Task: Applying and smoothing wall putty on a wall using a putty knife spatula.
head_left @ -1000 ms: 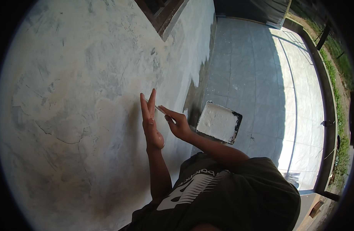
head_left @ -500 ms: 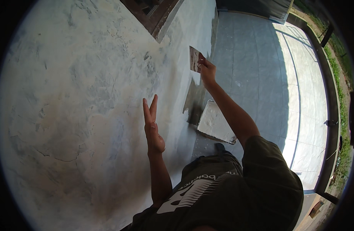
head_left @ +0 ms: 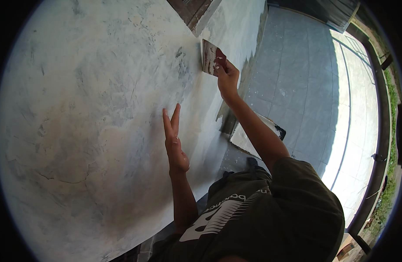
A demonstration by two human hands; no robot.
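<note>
My right hand [head_left: 229,83] grips a putty knife [head_left: 212,57] with a wide flat blade smeared in pale filler. The blade is at the plastered wall [head_left: 109,105], just below the corner of a dark brown frame; I cannot tell whether its whole edge touches. Raised by the wall, my left hand [head_left: 176,153] holds nothing, its fingers stretched out with a gap between them. Whitish patches, grey streaks and fine cracks cover the wall surface. Partly behind my right forearm, a shallow white tray [head_left: 242,139] sits on the floor near the wall's foot.
The dark brown frame [head_left: 190,12] juts from the wall at the top. Grey floor tiles [head_left: 292,78], spotted with white specks near the wall, run right into bright sunlight. A low dark ledge [head_left: 377,122] edges the floor, with grass beyond. My shoe [head_left: 252,161] stands near the tray.
My right hand has carried the putty knife left and slightly up over the wall. The view has shifted a little, and my forearm now covers more of the tray. My left hand stays nearly in place.
</note>
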